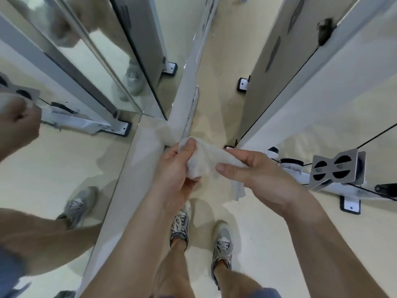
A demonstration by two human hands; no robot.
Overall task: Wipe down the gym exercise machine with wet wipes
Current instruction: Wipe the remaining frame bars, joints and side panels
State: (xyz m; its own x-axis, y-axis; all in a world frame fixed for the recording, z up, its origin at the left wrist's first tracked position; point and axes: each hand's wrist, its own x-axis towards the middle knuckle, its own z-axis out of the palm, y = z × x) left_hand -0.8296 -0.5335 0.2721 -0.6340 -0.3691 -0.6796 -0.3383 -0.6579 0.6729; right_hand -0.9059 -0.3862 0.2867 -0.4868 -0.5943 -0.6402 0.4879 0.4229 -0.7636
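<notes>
2 hands – left hand [174, 168], right hand [253, 175] – gripping wipe [206, 160]

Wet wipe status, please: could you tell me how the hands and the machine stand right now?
Left hand grips wet wipe, right hand pinches its other end. Wipe bunched between them, near the white upright. Nothing seen in the way.

I am watching a left sneaker [179, 226] and a right sneaker [222, 244], 2 grey shoes, standing apart on the pale beige floor [268, 244]. A mirror [53, 168] is running along the left, reflecting 1 grey shoe. Blue shorts [266, 293] are showing at the bottom edge.
</notes>
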